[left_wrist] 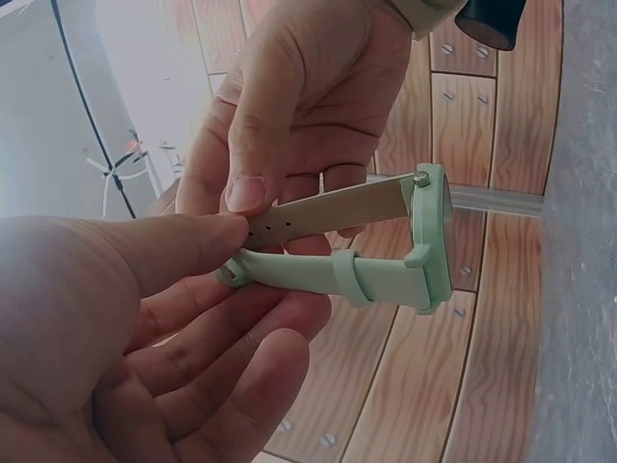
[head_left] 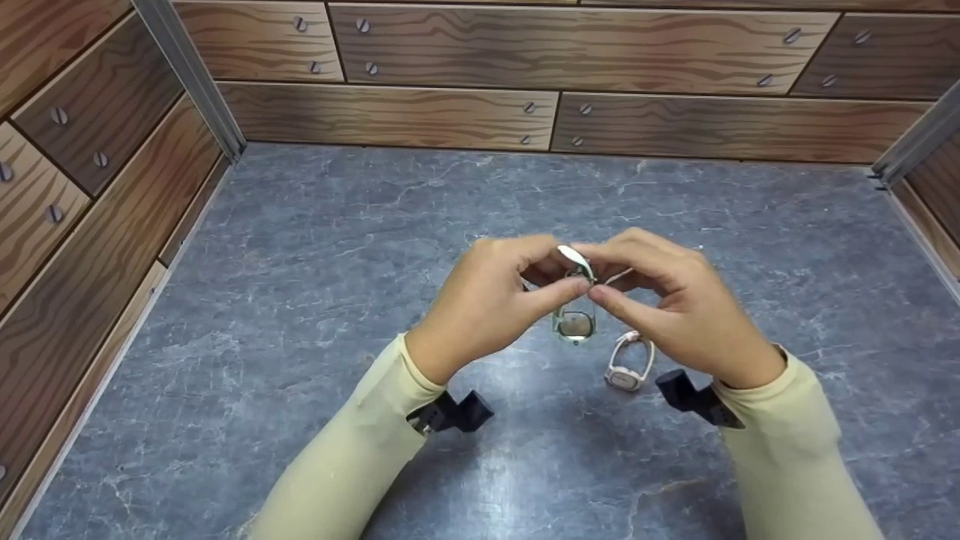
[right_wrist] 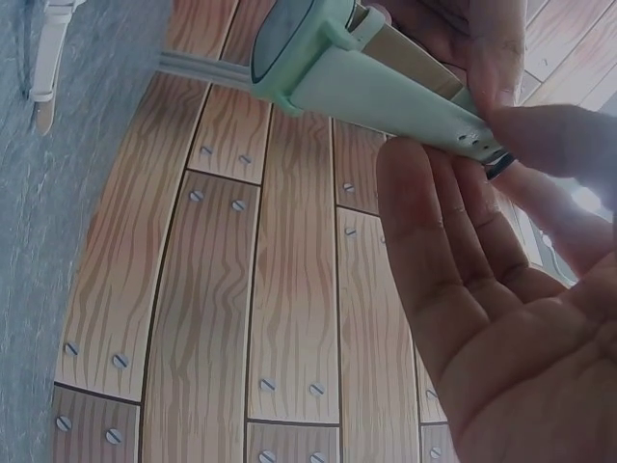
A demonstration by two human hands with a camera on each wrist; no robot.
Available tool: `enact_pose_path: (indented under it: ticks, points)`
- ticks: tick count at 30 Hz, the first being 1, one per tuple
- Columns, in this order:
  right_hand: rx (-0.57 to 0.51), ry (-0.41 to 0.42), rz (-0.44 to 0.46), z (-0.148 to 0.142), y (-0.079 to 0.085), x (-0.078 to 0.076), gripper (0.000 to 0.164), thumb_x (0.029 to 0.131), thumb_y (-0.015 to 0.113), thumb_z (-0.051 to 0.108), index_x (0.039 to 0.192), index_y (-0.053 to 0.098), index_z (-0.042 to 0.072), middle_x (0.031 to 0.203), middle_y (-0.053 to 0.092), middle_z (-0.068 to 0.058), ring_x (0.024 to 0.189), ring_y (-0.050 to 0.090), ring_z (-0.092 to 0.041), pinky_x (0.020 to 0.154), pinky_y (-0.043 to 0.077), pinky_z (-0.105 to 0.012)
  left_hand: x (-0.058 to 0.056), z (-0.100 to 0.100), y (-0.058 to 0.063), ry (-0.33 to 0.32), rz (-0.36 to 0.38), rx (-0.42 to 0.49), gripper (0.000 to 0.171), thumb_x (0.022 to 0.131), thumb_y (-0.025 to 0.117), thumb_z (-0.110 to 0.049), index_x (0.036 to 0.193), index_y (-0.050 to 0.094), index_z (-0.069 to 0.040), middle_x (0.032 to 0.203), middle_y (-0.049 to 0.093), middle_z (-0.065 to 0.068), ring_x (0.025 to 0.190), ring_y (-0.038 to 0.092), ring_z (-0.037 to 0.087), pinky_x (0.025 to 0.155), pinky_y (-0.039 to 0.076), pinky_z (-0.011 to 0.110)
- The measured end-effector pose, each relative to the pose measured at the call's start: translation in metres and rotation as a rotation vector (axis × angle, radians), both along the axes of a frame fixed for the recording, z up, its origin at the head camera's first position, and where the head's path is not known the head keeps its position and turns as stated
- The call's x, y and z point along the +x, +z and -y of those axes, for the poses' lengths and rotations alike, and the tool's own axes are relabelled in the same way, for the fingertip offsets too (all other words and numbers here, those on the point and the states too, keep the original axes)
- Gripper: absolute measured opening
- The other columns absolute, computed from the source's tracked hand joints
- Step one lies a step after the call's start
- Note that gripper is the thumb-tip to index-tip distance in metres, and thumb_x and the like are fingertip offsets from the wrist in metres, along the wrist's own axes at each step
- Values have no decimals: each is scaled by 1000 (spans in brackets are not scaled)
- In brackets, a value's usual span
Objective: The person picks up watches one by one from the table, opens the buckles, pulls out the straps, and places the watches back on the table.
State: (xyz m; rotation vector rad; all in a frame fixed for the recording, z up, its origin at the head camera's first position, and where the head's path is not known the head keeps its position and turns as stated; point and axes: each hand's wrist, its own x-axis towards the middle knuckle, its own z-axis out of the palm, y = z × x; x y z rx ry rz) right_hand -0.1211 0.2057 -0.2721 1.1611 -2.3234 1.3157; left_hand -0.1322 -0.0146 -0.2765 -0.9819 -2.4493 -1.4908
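Observation:
A mint-green wristwatch hangs between the two hands above the tabletop, its case lower than the strap ends. My left hand pinches the strap near the metal buckle, thumb on top. From the other side my right hand pinches the strap ends between thumb and fingers. The strap forms a loop, and its holes show close to the fingertips. In the right wrist view the watch case faces left. Fingers partly hide where the two strap ends meet.
A pale pinkish-white watch lies on the grey marbled table, just below the right hand. Wood-patterned panels stand along the back and sides. Black camera mounts stick out from both wrists.

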Motion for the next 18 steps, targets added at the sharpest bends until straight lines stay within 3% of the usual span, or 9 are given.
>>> enact_pose_path:
  ticks: [7, 18]
  points:
    - [-13, -6, 0, 1, 0, 0, 46, 90, 71, -13, 132, 70, 5, 109, 70, -2, 96, 70, -14, 81, 60, -24, -1, 0, 1, 10, -20, 24, 12, 96, 76, -25, 99, 76, -13, 88, 77, -6, 77, 68, -2, 72, 57, 20]
    - [-40, -35, 48, 3, -1, 2, 41, 91, 70, -13, 127, 66, 4, 108, 74, -6, 97, 72, -13, 84, 59, -25, 1, 2, 3, -7, 17, 107, 13, 95, 78, -23, 102, 78, -12, 90, 77, -6, 78, 69, -1, 74, 59, 23]
